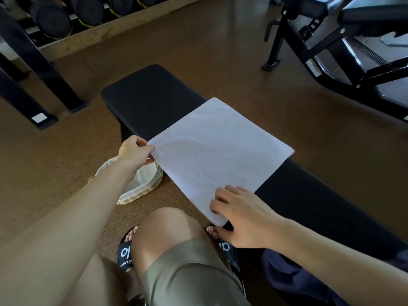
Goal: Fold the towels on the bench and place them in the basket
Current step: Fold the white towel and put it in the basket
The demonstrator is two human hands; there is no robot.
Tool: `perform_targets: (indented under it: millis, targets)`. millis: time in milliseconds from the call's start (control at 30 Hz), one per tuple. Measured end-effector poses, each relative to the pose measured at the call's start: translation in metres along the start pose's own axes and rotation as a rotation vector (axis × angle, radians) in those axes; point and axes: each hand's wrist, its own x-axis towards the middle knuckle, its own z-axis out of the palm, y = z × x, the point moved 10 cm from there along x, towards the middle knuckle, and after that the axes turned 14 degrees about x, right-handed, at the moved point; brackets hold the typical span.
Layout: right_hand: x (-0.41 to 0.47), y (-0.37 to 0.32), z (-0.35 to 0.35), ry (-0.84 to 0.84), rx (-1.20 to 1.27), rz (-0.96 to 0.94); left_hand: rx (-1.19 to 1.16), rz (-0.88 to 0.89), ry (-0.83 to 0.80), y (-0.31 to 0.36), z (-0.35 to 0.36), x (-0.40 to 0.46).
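Nearest you, your bent knee (163,235) and sandalled feet (127,250) sat close against the black bench (320,206), which put you within easy reach of the work. Your right hand (240,215) lay on the near corner of the white towel (218,151), fingers spread over the cloth and the thumb tucked below the corner where it overhung the bench edge, so the corner looked lightly pinched between them; the purpose seemed to be to anchor that end while the other was handled. Your left hand (134,153) reached across your knee and pinched the towel's left corner between thumb and curled fingers, holding it taut just off the bench edge, probably to square the layers or to begin another fold. The towel itself rested across the bench, already doubled at least once to judge by the stacked edges along its near side, its far corners flat on the padding and its near edge hanging slightly over. Just beyond and below your left hand, the woven basket (141,195) with its pale liner stood on the brown floor (220,51) beside the bench, close enough for a short drop once the folding was finished; whether it held anything could not be told. A dark blue cloth (284,272) lay at your right. Farther off stood a dumbbell rack (72,16) and another bench frame (331,40).
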Motion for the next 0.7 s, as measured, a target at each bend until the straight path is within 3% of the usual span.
perform_targets:
  millis: [233,333,400,500,600,700]
  targets:
    - [-0.013,-0.013,0.021,0.036,-0.194,-0.145,-0.07,-0.028,0.019,-0.003,0.0,-0.002]
    - [-0.015,-0.011,0.024,0.034,-0.181,-0.101,-0.026,-0.017,0.048,-0.004,-0.004,-0.004]
    - [-0.014,-0.01,0.018,0.0,-0.11,-0.078,0.208,0.101,0.128,0.01,-0.013,-0.012]
    - [-0.004,0.025,-0.025,0.088,0.167,0.088,0.542,0.555,0.216,0.071,-0.005,-0.051]
    - [-0.01,0.11,-0.095,0.415,0.205,0.425,0.603,0.913,-0.177,0.114,0.047,-0.12]
    - [-0.032,0.187,-0.12,0.428,0.139,0.844,0.846,1.008,-0.45,0.114,0.098,-0.182]
